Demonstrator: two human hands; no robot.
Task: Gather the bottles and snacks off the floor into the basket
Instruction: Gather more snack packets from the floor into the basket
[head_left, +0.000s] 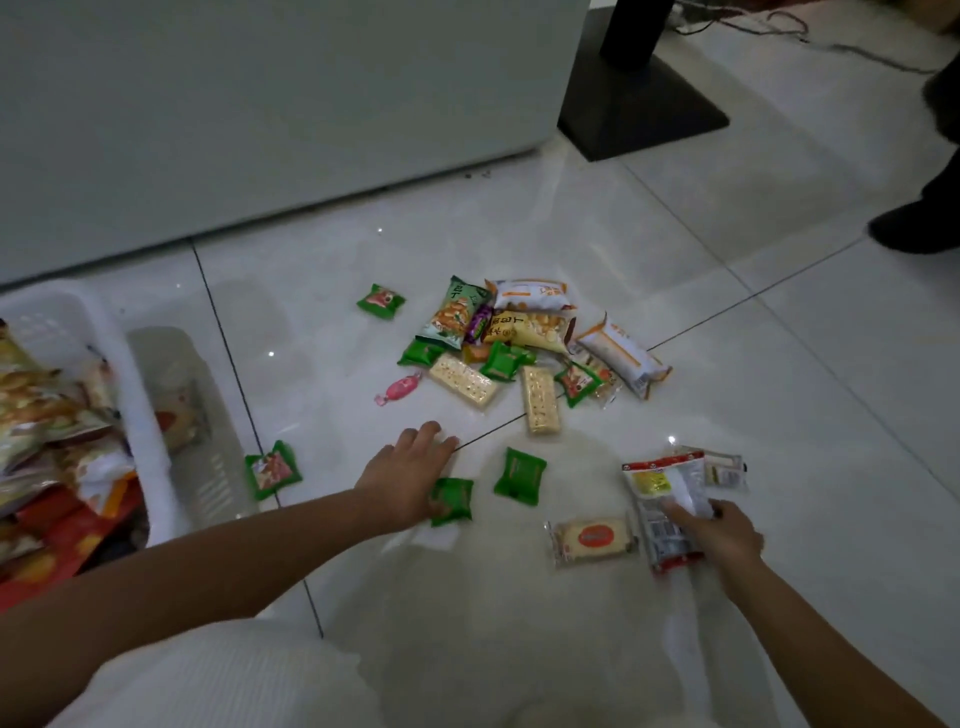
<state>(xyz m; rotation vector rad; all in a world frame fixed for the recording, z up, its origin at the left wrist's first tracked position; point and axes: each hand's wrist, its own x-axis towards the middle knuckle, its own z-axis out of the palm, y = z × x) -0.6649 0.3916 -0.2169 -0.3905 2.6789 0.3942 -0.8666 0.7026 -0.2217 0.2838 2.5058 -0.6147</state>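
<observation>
A pile of snack packets (524, 332) lies on the white tiled floor, with small green packets scattered around it. My left hand (410, 473) reaches over the floor, its thumb pressing on one small green packet (453, 500) and its fingers spread. My right hand (719, 535) grips a red and white snack packet (662, 499) near the floor. A clear-wrapped round cake (592, 538) lies between my hands. The white basket (150, 457) stands at the left, holding several snack bags. No bottles are in view.
A white cabinet front (260, 104) runs along the back. A black stand base (639, 104) sits at the upper right, with another person's dark shoe (914, 228) at the right edge. More green packets (272, 470) (519, 475) lie near my left hand.
</observation>
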